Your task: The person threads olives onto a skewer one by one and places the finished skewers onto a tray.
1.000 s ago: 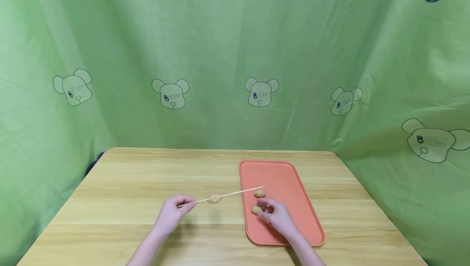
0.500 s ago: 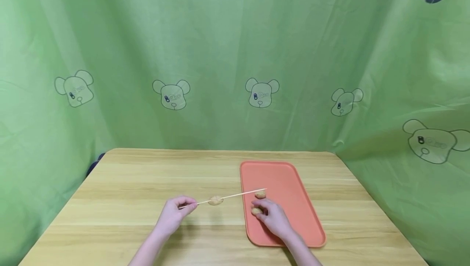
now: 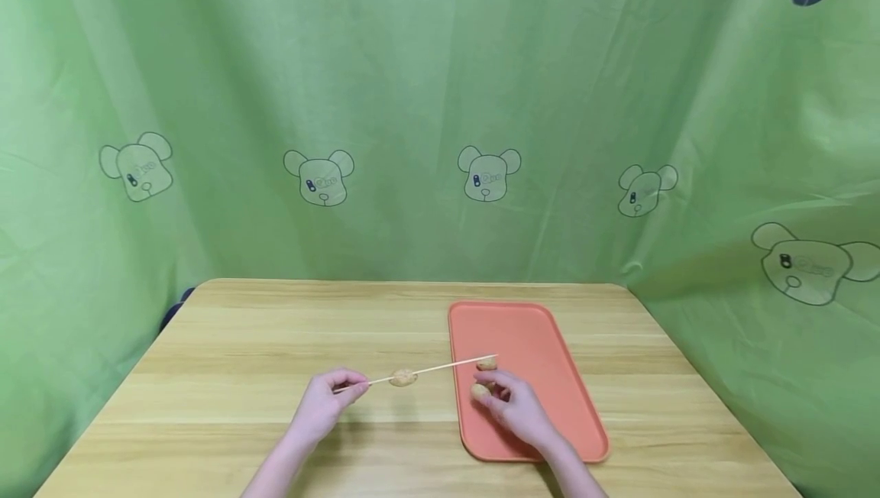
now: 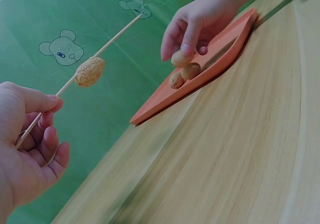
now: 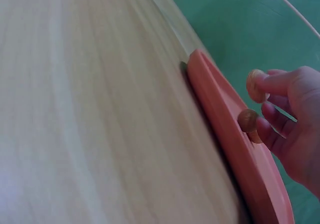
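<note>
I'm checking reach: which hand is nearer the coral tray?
Right. The right hand is over the tray; the left hand, pinching a skewer, is off its left side.

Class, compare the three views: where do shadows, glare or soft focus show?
Head view: soft shadows on the table below the left hand; left wrist view: a dark shadow along the edge of the tray; right wrist view: dim and hazy, with a pale glow at lower left.

- left forearm: bare, slanting up and inward from the head view's bottom edge
- left hand: thumb and forefinger in a pinch, other fingers loosely curled
- right forearm: bare, slanting up and inward, mirroring the left
- right hand: thumb and fingers pinching, lower fingers bent
</note>
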### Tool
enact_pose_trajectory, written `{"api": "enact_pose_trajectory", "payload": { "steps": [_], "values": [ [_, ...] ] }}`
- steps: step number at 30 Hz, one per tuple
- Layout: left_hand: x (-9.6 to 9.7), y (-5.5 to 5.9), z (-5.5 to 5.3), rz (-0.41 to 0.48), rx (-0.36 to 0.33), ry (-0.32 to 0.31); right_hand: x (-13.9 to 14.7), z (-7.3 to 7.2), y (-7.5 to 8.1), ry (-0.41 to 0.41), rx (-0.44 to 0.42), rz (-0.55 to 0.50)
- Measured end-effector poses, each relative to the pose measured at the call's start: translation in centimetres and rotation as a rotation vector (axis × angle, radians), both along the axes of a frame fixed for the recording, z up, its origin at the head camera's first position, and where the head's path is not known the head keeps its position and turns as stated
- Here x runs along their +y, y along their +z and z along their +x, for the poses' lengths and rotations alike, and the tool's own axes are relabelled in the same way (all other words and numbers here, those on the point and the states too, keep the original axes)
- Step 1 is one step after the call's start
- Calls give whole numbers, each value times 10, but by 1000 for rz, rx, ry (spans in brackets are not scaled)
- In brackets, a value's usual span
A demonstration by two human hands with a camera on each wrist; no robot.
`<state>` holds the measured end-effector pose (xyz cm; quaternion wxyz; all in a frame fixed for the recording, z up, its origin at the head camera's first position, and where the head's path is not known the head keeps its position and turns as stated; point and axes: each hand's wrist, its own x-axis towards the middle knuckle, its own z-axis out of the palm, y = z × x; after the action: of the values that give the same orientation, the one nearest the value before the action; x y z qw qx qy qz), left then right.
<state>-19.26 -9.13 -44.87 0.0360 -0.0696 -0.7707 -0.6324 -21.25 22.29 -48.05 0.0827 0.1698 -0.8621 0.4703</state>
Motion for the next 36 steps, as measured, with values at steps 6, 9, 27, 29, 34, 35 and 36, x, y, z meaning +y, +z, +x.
{"api": "enact_pose_trajectory", "payload": {
  "steps": [6,9,27,29,34,35,36],
  "values": [
    [-1,2,1,4,0,1,0,3,8,20,-27,-77],
    [-1,3,3,9,4,-2,0,4,11,32,-42,-109],
    [-9,4,7,17,-11,11,-8,14,23,139,15,-208],
    [-11,5,7,11,-12,16,-10,16,26,149,30,-215],
    [-17,6,8,-6,-3,29,-11,17,28,153,70,-242],
    [-17,6,8,-7,-1,28,-10,16,26,144,73,-246],
    [-18,6,8,-12,3,27,-9,16,26,137,75,-248]
  ]
}}
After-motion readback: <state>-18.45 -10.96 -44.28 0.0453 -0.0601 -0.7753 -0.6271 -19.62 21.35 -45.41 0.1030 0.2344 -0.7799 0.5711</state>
